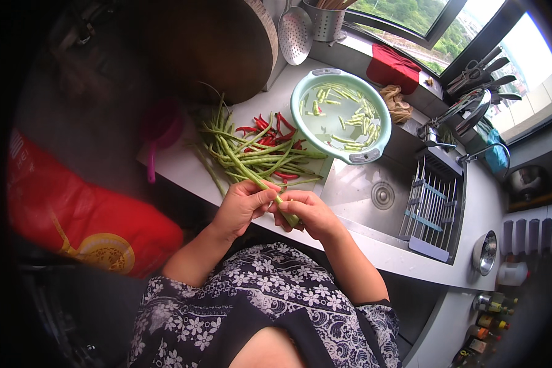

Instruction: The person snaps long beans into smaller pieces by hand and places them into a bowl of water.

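Between the fingers of both hands is a long green bean (239, 164), held over the counter's front edge. My left hand (246, 204) pinches it along its length, and my right hand (310, 211) grips it close by, near a wider green end that pokes out below the fingers. Just beyond my hands lies a pile of long green beans (276, 158) with red chili peppers (264, 133) among and behind them. A light-green plastic basin (296, 110) of water sits past the pile to the right, with cut bean pieces (361, 119) floating in it.
Right of the pile is a steel sink (349, 184) with a drying rack (428, 207) and faucet (430, 133). A large round wooden board (239, 50) stands at the back left. On the left are a magenta strainer (161, 124) and a red bag (96, 211). A metal bowl (484, 253) is far right.
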The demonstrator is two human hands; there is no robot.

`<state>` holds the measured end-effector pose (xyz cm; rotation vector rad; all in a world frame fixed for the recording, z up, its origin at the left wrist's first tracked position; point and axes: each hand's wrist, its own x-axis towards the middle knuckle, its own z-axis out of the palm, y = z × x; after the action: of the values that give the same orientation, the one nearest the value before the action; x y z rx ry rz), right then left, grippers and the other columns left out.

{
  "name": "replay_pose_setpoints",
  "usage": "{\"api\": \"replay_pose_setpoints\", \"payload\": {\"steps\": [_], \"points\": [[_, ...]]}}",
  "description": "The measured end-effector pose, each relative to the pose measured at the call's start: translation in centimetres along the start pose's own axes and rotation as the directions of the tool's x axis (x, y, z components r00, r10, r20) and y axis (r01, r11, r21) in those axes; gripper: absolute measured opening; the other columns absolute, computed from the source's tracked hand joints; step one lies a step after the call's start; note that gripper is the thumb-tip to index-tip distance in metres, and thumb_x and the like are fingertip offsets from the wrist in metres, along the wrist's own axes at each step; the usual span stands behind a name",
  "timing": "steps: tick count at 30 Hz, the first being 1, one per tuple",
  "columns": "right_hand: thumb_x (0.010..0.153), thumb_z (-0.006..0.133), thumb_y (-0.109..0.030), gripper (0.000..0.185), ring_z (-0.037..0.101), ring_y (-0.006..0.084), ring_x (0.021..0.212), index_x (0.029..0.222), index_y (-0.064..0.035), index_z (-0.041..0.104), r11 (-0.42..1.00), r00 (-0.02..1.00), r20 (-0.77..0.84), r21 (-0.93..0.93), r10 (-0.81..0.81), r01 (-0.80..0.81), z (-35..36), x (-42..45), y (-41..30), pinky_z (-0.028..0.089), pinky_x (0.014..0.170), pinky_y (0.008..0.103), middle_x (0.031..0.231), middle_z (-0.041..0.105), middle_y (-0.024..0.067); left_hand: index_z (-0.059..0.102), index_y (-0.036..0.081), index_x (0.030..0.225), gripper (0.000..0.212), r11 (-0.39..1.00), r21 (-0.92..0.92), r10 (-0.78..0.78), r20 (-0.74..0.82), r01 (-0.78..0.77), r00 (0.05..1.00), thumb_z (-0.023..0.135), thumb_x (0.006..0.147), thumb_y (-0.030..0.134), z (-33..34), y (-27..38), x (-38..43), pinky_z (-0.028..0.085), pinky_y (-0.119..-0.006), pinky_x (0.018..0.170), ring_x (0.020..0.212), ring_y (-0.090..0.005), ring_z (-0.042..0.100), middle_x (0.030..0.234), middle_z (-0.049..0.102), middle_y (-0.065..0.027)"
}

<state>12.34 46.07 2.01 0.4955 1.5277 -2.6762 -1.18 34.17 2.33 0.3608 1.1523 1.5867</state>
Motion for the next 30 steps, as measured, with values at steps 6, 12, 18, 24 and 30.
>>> {"api": "replay_pose_setpoints", "payload": {"steps": [6, 12, 18, 24, 30], "points": [[0.082, 0.049, -0.017, 0.016, 0.044, 0.0063, 0.05, 0.08, -0.0034, 0.058, 0.975, 0.978, -0.167, -0.203, -0.128, 0.093, -0.4, 0.1, 1.1, 0.032, 0.044, 0.0194, 0.06, 0.051, -0.0002, 0.061, 0.001, 0.092, 0.014, 0.973, -0.04, 0.225, -0.097, -0.229, 0.97, 0.06, 0.083, 0.011, -1.1, 0.1, 0.3, 0.033, -0.015, 0.042, 0.055, -0.0039, 0.046, 0.071, 0.057, -0.0018], [0.085, 0.048, -0.015, 0.016, 0.039, 0.0055, 0.047, 0.077, -0.0035, 0.055, 0.983, 0.946, -0.276, 0.017, -0.171, 0.183, 1.3, -0.8, 0.6, 0.029, 0.042, 0.0194, 0.057, 0.047, -0.0016, 0.061, 0.002, 0.092, 0.015, 0.947, -0.233, 0.178, -0.189, -0.22, 0.966, 0.061, 0.082, 0.013, -0.1, 0.2, -0.3, 0.033, -0.015, 0.043, 0.057, -0.0044, 0.046, 0.072, 0.056, -0.0028], [0.083, 0.049, -0.017, 0.015, 0.037, 0.0075, 0.043, 0.076, -0.0038, 0.053, 0.952, 0.893, -0.411, 0.15, -0.186, 0.267, 1.3, -0.4, 1.0, 0.026, 0.038, 0.02, 0.055, 0.047, 0.0018, 0.06, 0.002, 0.094, 0.016, 0.955, -0.128, 0.247, -0.166, -0.269, 0.955, 0.06, 0.083, 0.014, 1.1, -0.7, -1.4, 0.033, -0.015, 0.043, 0.058, -0.0054, 0.047, 0.073, 0.056, -0.0038], [0.083, 0.049, -0.019, 0.018, 0.039, 0.0075, 0.046, 0.074, -0.0047, 0.054, 0.939, 0.943, -0.3, 0.258, -0.145, 0.227, 1.7, -1.6, 1.4, 0.028, 0.04, 0.0197, 0.056, 0.047, 0.0009, 0.061, 0.0, 0.093, 0.017, 0.943, -0.297, 0.119, -0.131, -0.153, 0.984, 0.061, 0.082, 0.013, 0.0, 0.0, -1.2, 0.033, -0.015, 0.044, 0.059, -0.0047, 0.048, 0.075, 0.058, -0.0044], [0.079, 0.051, -0.018, 0.015, 0.039, 0.0096, 0.045, 0.073, -0.0046, 0.053, 0.949, 0.844, -0.472, 0.044, -0.254, 0.311, 1.9, -0.9, 1.4, 0.028, 0.039, 0.0205, 0.054, 0.046, 0.0033, 0.06, 0.0, 0.094, 0.018, 0.965, -0.149, 0.181, -0.214, -0.215, 0.96, 0.06, 0.083, 0.014, 1.3, -0.3, -1.9, 0.032, -0.015, 0.043, 0.056, -0.0057, 0.046, 0.072, 0.055, -0.0028]]}}
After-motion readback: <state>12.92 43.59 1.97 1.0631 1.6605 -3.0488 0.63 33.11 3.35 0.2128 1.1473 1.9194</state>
